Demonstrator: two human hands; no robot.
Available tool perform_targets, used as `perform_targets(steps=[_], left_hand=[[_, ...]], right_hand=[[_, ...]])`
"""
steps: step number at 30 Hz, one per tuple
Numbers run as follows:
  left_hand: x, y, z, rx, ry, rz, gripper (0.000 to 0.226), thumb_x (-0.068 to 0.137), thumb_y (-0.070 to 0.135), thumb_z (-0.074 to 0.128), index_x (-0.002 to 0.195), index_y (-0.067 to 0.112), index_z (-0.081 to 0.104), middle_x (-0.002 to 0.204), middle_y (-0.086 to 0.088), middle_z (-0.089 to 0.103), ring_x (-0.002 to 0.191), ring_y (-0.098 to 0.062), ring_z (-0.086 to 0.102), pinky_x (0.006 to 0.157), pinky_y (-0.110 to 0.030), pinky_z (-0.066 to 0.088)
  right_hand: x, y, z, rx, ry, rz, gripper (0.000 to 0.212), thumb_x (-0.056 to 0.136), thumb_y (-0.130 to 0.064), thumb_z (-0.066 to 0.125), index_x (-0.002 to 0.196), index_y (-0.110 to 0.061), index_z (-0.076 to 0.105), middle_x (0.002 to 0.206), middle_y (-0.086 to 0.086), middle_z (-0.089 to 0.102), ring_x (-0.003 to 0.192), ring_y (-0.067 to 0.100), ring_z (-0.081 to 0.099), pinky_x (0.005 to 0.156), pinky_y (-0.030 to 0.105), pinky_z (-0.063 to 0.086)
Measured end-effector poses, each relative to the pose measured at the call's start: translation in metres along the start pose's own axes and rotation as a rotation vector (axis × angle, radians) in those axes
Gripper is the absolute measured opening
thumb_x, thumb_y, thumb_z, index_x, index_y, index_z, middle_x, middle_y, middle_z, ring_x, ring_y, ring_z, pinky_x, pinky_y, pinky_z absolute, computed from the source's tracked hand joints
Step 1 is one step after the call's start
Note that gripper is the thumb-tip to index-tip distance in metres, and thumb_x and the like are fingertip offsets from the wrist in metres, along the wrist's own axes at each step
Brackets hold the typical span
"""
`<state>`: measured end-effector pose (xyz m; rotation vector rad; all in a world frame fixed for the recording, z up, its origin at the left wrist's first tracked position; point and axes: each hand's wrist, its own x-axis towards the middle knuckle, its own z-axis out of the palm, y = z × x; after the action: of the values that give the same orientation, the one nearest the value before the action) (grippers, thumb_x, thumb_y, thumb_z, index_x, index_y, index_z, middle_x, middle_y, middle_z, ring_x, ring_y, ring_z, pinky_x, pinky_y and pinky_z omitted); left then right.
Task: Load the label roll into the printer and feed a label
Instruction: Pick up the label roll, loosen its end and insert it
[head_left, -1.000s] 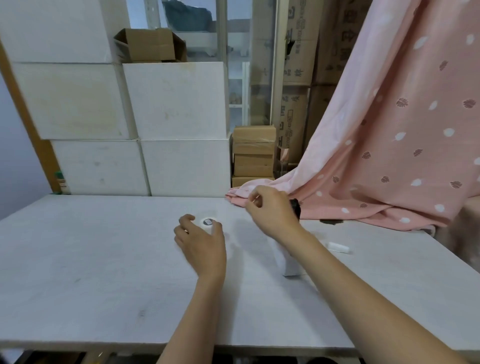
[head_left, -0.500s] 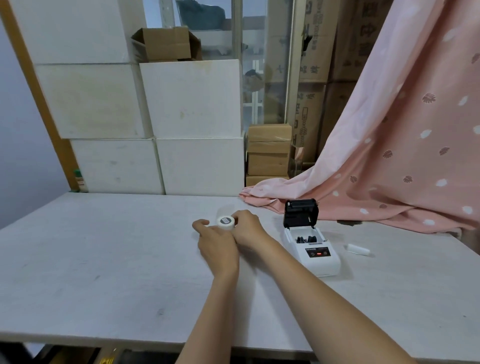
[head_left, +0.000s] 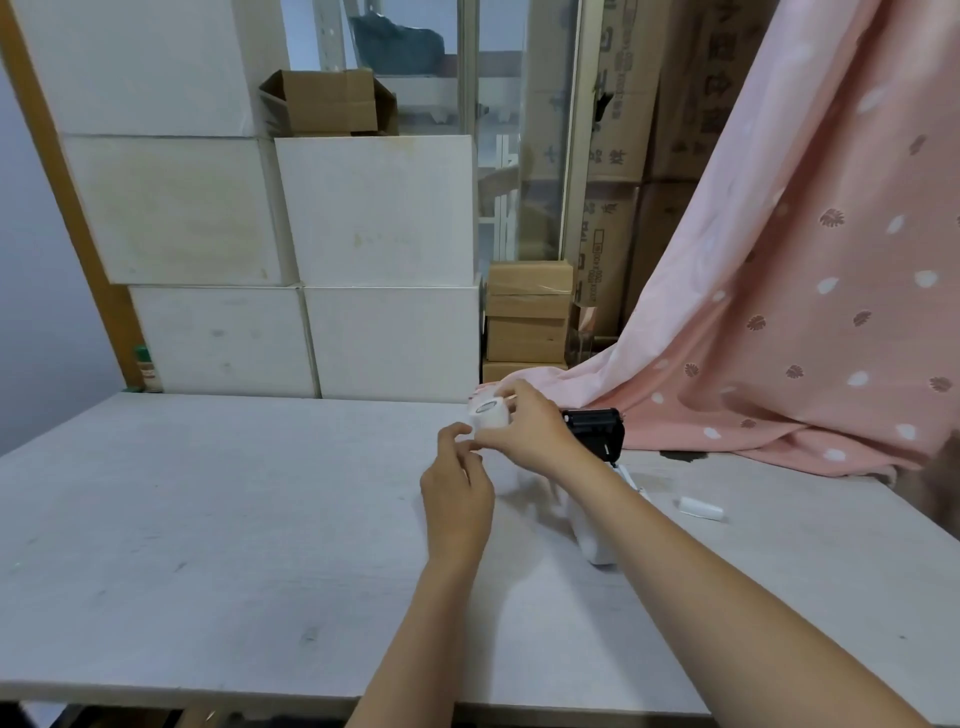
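Note:
A small white label roll (head_left: 487, 413) with a dark core is lifted off the table, held in my right hand (head_left: 530, 431). My left hand (head_left: 457, 493) is just below and left of it, fingertips pinching at the roll's lower edge, where the loose label end seems to be. The white label printer (head_left: 597, 535) stands on the table to the right, mostly hidden behind my right forearm. Its black lid (head_left: 595, 428) stands open behind my right hand.
The wide white table (head_left: 208, 519) carries a small white cylinder (head_left: 701, 508) right of the printer. A pink patterned cloth (head_left: 779, 338) drapes onto the table's back right. White blocks (head_left: 374, 208) and cardboard boxes (head_left: 527, 317) stand behind the table.
My right hand left the printer lid, which now stands open, came over to the roll and lifted it off the table. My left hand moved to the roll's lower edge.

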<state>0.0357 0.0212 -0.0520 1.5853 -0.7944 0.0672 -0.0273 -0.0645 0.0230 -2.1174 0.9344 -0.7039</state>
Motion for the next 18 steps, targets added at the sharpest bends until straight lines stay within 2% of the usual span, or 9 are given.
perform_targets(steps=[3, 5, 7, 10, 12, 14, 16, 17, 18], left_hand=[[-0.004, -0.002, 0.004, 0.028, -0.067, 0.131, 0.029, 0.1, 0.007, 0.045, 0.123, 0.018, 0.058, 0.098, 0.006, 0.074, 0.086, -0.014, 0.068, 0.075, -0.027, 0.05], [-0.004, -0.002, 0.003, 0.033, -0.066, 0.134, 0.028, 0.099, 0.009, 0.048, 0.121, 0.018, 0.062, 0.093, 0.006, 0.072, 0.084, -0.013, 0.065, 0.075, -0.025, 0.048], [-0.006, 0.002, 0.0, 0.006, -0.025, 0.079, 0.028, 0.097, 0.009, 0.05, 0.119, 0.02, 0.063, 0.09, 0.003, 0.066, 0.085, -0.014, 0.06, 0.075, -0.027, 0.046], [-0.007, 0.014, -0.005, -0.077, 0.103, 0.031, 0.024, 0.096, 0.008, 0.053, 0.112, 0.019, 0.068, 0.095, 0.007, 0.061, 0.092, -0.015, 0.057, 0.079, -0.028, 0.045], [-0.001, 0.029, -0.012, -0.116, 0.076, 0.084, 0.021, 0.096, 0.006, 0.056, 0.104, 0.017, 0.071, 0.1, 0.007, 0.064, 0.096, -0.014, 0.059, 0.083, -0.025, 0.047], [0.013, 0.049, -0.019, -0.199, -0.139, 0.087, 0.023, 0.096, 0.005, 0.055, 0.099, 0.016, 0.075, 0.105, 0.005, 0.071, 0.097, -0.008, 0.064, 0.084, -0.016, 0.048], [0.024, 0.07, -0.025, -0.396, -0.437, -0.017, 0.025, 0.099, 0.003, 0.051, 0.104, 0.01, 0.074, 0.109, -0.011, 0.073, 0.096, -0.014, 0.069, 0.087, -0.02, 0.053], [0.028, 0.078, -0.028, -0.49, -0.574, -0.099, 0.025, 0.102, 0.005, 0.049, 0.11, 0.007, 0.072, 0.112, -0.02, 0.071, 0.097, -0.02, 0.069, 0.089, -0.026, 0.056], [0.03, 0.082, -0.029, -0.537, -0.696, -0.172, 0.025, 0.104, 0.009, 0.048, 0.117, 0.007, 0.069, 0.115, -0.023, 0.07, 0.099, -0.024, 0.069, 0.091, -0.031, 0.058]], right_hand=[[-0.006, -0.002, -0.019, -0.044, 0.006, -0.015, 0.054, 0.074, -0.024, 0.082, 0.121, -0.009, 0.061, 0.117, 0.006, 0.068, 0.107, 0.024, 0.065, 0.082, 0.039, 0.057], [-0.011, -0.005, -0.028, -0.069, -0.001, -0.03, 0.049, 0.077, -0.026, 0.08, 0.12, -0.011, 0.062, 0.112, 0.003, 0.067, 0.103, 0.021, 0.063, 0.071, 0.03, 0.053], [-0.017, -0.008, -0.041, -0.075, -0.023, -0.035, 0.035, 0.083, -0.027, 0.076, 0.113, -0.018, 0.061, 0.101, -0.005, 0.063, 0.092, 0.015, 0.06, 0.062, 0.023, 0.046], [-0.026, -0.016, -0.07, -0.181, -0.172, -0.033, 0.019, 0.086, -0.032, 0.07, 0.101, -0.021, 0.065, 0.09, -0.003, 0.063, 0.078, 0.016, 0.061, 0.065, 0.029, 0.049], [-0.032, -0.016, -0.088, -0.267, -0.268, -0.035, 0.014, 0.086, -0.033, 0.066, 0.09, -0.019, 0.068, 0.081, -0.001, 0.064, 0.071, 0.017, 0.059, 0.063, 0.031, 0.046], [-0.038, -0.014, -0.103, -0.283, -0.333, -0.051, 0.025, 0.084, -0.031, 0.063, 0.093, -0.009, 0.069, 0.079, 0.001, 0.062, 0.072, 0.018, 0.056, 0.065, 0.034, 0.045], [-0.045, -0.013, -0.115, -0.232, -0.376, -0.039, 0.032, 0.084, -0.026, 0.062, 0.104, -0.001, 0.068, 0.085, 0.009, 0.066, 0.069, 0.013, 0.061, 0.063, 0.035, 0.051], [-0.048, -0.012, -0.121, -0.218, -0.388, -0.034, 0.029, 0.088, -0.02, 0.062, 0.109, -0.001, 0.068, 0.087, 0.011, 0.068, 0.062, 0.006, 0.064, 0.056, 0.029, 0.056], [-0.05, -0.012, -0.126, -0.213, -0.402, -0.024, 0.024, 0.092, -0.013, 0.062, 0.113, -0.001, 0.067, 0.088, 0.009, 0.068, 0.053, -0.002, 0.062, 0.047, 0.016, 0.05]])
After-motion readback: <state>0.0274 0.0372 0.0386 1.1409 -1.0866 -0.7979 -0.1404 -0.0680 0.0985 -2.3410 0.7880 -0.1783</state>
